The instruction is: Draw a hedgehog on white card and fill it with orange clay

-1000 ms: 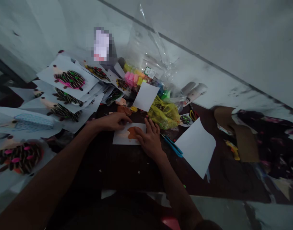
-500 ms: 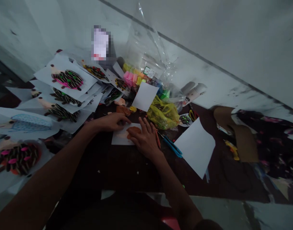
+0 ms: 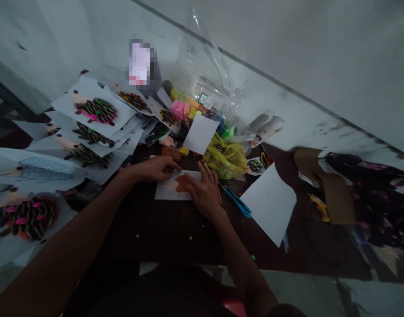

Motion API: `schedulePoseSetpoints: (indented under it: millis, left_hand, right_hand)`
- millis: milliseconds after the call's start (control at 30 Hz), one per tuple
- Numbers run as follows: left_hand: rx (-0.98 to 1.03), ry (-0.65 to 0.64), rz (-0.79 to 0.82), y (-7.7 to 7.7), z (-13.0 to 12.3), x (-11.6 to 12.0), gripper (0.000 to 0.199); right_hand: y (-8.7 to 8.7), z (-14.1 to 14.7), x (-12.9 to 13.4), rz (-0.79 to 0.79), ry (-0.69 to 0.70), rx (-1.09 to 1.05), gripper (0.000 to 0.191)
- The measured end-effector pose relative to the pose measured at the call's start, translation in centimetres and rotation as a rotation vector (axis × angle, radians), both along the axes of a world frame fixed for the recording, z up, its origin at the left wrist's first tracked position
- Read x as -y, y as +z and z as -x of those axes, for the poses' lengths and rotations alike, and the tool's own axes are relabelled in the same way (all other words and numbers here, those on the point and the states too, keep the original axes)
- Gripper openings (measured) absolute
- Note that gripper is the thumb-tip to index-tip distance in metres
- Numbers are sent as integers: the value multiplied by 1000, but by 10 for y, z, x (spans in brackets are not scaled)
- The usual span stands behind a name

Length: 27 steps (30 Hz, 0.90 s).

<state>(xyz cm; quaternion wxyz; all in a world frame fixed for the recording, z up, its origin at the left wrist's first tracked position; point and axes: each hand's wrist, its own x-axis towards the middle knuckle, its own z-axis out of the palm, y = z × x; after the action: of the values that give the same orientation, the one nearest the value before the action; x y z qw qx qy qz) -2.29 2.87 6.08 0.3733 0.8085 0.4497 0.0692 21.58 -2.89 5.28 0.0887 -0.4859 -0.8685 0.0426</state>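
1. Clay [image 3: 182, 184], orange, lies spread on a white card [image 3: 165, 192] mid-table.
2. Left hand [image 3: 154, 169] curls at the card's edge; whether it pinches, I cannot tell. Printed sheets [image 3: 92, 110] crowd to its left.
3. Right hand [image 3: 205, 191] lies spread over the clay; uneven pressure could slide the card.
4. Blue scissors [image 3: 235, 202] sit just beside it, easily knocked; the dark table [image 3: 168, 231] below gives moving room.

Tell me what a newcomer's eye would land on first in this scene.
Hedgehog pictures on white sheets fan across the left of the view, their dark spines and bright pink accents standing out. At the centre, the left hand rests at the edge of a white card, while the right hand lies against the orange-brown clay on it. Farther back, bright pink modelling clay blocks sit before a clear plastic bag.
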Motion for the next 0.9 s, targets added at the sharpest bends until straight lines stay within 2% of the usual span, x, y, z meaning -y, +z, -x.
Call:
schedulePoseSetpoints:
  millis: [600,900]
  left_hand:
    - [44,-3,-9,-9,3,-2,54]
    - [12,4,4,-5,1,-2,54]
  right_hand:
    - [-1,4,2,-2,30,50,39]
    - [0,0,3,11,-19,38,44]
